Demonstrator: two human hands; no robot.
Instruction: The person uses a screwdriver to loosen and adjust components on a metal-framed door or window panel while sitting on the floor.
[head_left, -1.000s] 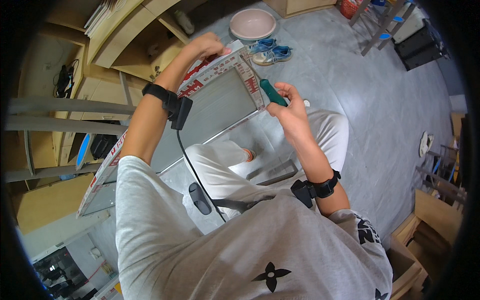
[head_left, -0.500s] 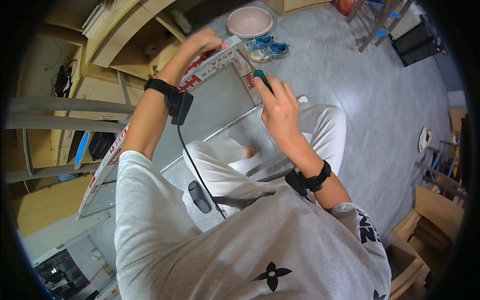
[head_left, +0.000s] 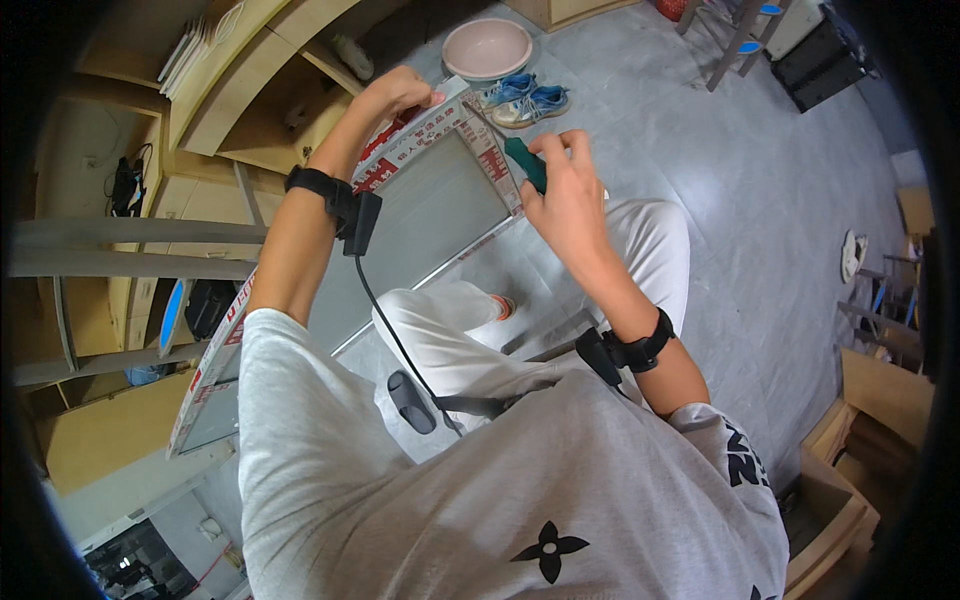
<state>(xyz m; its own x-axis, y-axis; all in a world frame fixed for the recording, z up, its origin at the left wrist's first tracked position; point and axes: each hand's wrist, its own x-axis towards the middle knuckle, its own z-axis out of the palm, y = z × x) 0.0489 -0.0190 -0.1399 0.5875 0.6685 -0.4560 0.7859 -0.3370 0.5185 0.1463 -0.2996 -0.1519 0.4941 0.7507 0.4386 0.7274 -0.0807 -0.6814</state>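
1. Left hand (head_left: 402, 90): my fingers curl at the far edge of the framed panel (head_left: 430, 195), near its far corner. The fingertips are hidden, so I cannot tell whether they close on the frame.
2. Right hand (head_left: 568, 190): I pinch the green handle of the hand tool (head_left: 526, 165) between thumb and fingers. The thin shaft points away from me, toward the frame's far corner; I cannot tell whether the tip touches it.
3. Panel position: it extends in front of me and to my left, passing under my left forearm. Red-and-white printed tape (head_left: 482, 155) covers the frame around the grey pane.
4. Wrists: I wear a black strap on each; a cable (head_left: 385, 325) runs from the left unit toward my waist.
5. Surroundings: blue-and-white shoes (head_left: 528, 106) stand on the grey floor (head_left: 750, 240) just beyond the corner, beside a pink basin (head_left: 487, 48). A dark slipper (head_left: 411, 403) lies near my legs.
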